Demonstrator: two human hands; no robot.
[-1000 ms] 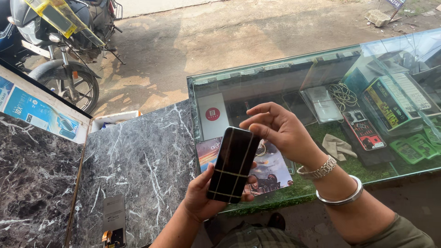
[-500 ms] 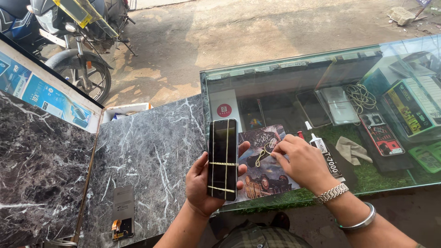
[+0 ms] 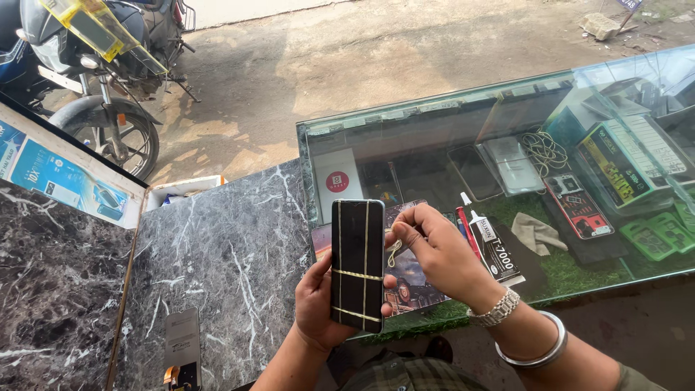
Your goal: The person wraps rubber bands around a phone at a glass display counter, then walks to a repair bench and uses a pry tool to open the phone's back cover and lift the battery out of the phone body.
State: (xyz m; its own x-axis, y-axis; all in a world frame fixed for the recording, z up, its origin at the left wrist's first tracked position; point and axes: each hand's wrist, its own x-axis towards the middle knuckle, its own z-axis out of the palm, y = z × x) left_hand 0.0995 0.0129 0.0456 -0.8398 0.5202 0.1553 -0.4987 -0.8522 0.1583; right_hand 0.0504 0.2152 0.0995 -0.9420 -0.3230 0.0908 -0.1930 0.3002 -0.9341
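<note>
My left hand (image 3: 318, 304) holds a black smartphone (image 3: 357, 264) upright over the edge of a glass counter (image 3: 434, 137). Thin yellowish rubber bands run along and across the phone's dark screen. My right hand (image 3: 434, 250) is just right of the phone, its thumb and fingers pinching a loose rubber band (image 3: 394, 250) that hangs beside the phone. A bracelet and a bangle sit on my right wrist.
A glue tube (image 3: 492, 246) lies on the glass beside my right hand. Under the glass are phones, boxes, a coiled cable (image 3: 544, 150) and green trays. A dark marble counter (image 3: 217, 253) lies left, with a phone part (image 3: 182, 347) on it. A motorcycle (image 3: 94, 80) stands on the pavement.
The phone has turned from tilted to upright and now shows rubber bands across it. My right hand came down from above the phone to its right side and pinched a band.
</note>
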